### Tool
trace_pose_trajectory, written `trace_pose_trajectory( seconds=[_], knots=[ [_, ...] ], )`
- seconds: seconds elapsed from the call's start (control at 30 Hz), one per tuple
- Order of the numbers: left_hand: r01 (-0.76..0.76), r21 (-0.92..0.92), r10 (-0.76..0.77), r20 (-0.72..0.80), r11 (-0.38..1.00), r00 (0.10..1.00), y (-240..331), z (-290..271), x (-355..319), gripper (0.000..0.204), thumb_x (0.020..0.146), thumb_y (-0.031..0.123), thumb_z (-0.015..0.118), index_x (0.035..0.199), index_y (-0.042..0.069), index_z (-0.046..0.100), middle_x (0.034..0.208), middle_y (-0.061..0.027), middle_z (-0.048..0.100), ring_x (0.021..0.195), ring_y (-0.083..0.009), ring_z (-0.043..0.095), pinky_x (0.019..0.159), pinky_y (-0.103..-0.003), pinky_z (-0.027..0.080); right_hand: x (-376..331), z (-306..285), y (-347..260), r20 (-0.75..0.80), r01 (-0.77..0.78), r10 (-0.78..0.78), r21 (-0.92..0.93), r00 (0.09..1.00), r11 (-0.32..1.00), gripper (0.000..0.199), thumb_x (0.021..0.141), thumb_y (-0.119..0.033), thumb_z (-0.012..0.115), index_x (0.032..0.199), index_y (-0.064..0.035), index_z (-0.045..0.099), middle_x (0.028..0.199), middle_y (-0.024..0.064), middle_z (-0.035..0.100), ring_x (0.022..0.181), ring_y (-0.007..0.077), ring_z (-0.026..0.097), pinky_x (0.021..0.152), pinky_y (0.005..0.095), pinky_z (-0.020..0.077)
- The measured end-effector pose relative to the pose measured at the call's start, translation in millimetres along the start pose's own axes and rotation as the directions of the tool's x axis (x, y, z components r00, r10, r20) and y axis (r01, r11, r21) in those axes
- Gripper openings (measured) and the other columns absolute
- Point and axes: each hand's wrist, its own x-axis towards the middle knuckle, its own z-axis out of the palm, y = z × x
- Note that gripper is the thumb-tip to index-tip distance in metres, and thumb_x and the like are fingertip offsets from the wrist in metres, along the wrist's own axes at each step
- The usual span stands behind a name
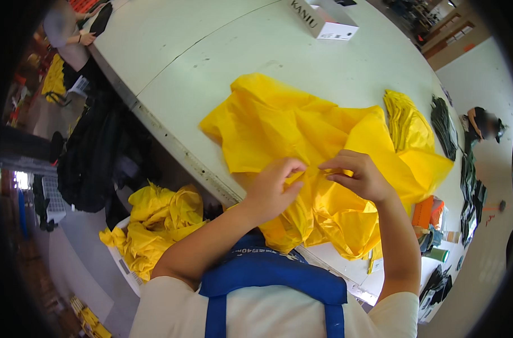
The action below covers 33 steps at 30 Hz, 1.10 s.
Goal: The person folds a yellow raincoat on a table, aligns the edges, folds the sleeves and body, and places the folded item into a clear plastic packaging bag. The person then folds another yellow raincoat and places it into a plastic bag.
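A large sheet of thin yellow fabric (pixel 279 118), rumpled and shiny, is spread over the near side of the pale table (pixel 172 96). My left hand (pixel 275 187) hovers at its middle, the curled forefinger and thumb apart with a gap between them. Facing it, my right hand (pixel 358 174) has bent fingers and a small gap above the thumb. Nothing can be made out in either hand. Gathered folds of the fabric hang toward my blue apron (pixel 273 281) below both hands.
A stack of folded yellow pieces (pixel 405 121) lies at the right, beside dark folded pieces (pixel 444 127). At the back stands a white box (pixel 335 29). More yellow fabric (pixel 166 219) fills a white basket at lower left. Other people stand at far left and far right.
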Motion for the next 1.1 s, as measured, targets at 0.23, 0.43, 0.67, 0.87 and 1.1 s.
trace_pose_trajectory(
  seconds=[0.23, 0.43, 0.67, 0.87, 1.1],
  knots=[
    [0.755, -0.651, -0.84, 0.364, 0.079, 0.403, -69, -28, -82, 0.027, 0.091, 0.02, 0.059, 0.114, 0.006, 0.054, 0.1, -0.0082, 0.06, 0.086, -0.0205, 0.058, 0.08, -0.035, 0.05, -10, -2, 6, -0.086, -0.058, 0.056, -0.023, 0.995, 0.998, 0.009, 0.083, 0.001, 0.063, 0.09, -0.0023, 0.058, 0.084, 0.009, 0.059, 0.077, 0.0191, 0.058, 0.073, 0.0288, 0.0466],
    [0.412, -0.898, -0.844, 0.338, -0.156, 0.417, -112, -7, -50, 0.023, 0.092, 0.02, 0.058, 0.111, 0.009, 0.052, 0.103, -0.0068, 0.057, 0.092, -0.0213, 0.056, 0.081, -0.036, 0.049, 4, 25, -11, 0.028, -0.017, 0.001, 0.565, 1.0, 0.825, 0.006, 0.092, -0.003, 0.052, 0.098, -0.0043, 0.051, 0.093, 0.0056, 0.057, 0.093, 0.0166, 0.055, 0.081, 0.0281, 0.0438],
    [0.233, -0.917, -0.56, 0.013, 0.324, 0.829, -43, -54, -12, 0.019, 0.089, 0.008, 0.054, 0.108, 0.009, 0.053, 0.105, -0.0058, 0.06, 0.098, -0.0181, 0.057, 0.087, -0.035, 0.047, 25, 100, -28, -0.121, 0.177, -0.189, -0.099, 0.975, 0.979, 0.013, 0.086, -0.007, 0.059, 0.096, -0.0026, 0.053, 0.098, 0.0138, 0.057, 0.093, 0.0316, 0.056, 0.082, 0.0362, 0.0455],
    [0.271, -0.902, -0.581, 0.029, 0.336, 0.813, -40, -61, -37, 0.039, 0.088, 0.005, 0.054, 0.125, 0.007, 0.042, 0.123, -0.0092, 0.052, 0.114, -0.0201, 0.052, 0.094, -0.036, 0.045, 17, 144, -32, -0.071, 0.013, -0.016, -0.038, 0.997, 0.999, 0.012, 0.084, -0.01, 0.059, 0.094, -0.0032, 0.056, 0.084, 0.0192, 0.06, 0.082, 0.0391, 0.058, 0.074, 0.0429, 0.0478],
    [0.21, -0.972, -0.468, 0.137, 0.106, 0.873, -52, -87, -45, 0.085, 0.082, 0.002, 0.057, 0.148, 0.021, 0.006, 0.13, -0.0125, 0.044, 0.119, -0.0247, 0.048, 0.096, -0.043, 0.043, -8, 137, -31, 0.034, -0.218, 0.22, 0.339, 0.975, 0.915, 0.009, 0.092, -0.011, 0.054, 0.096, -0.0029, 0.054, 0.08, 0.0078, 0.054, 0.075, 0.0188, 0.053, 0.069, 0.0293, 0.0435]
  ],
)
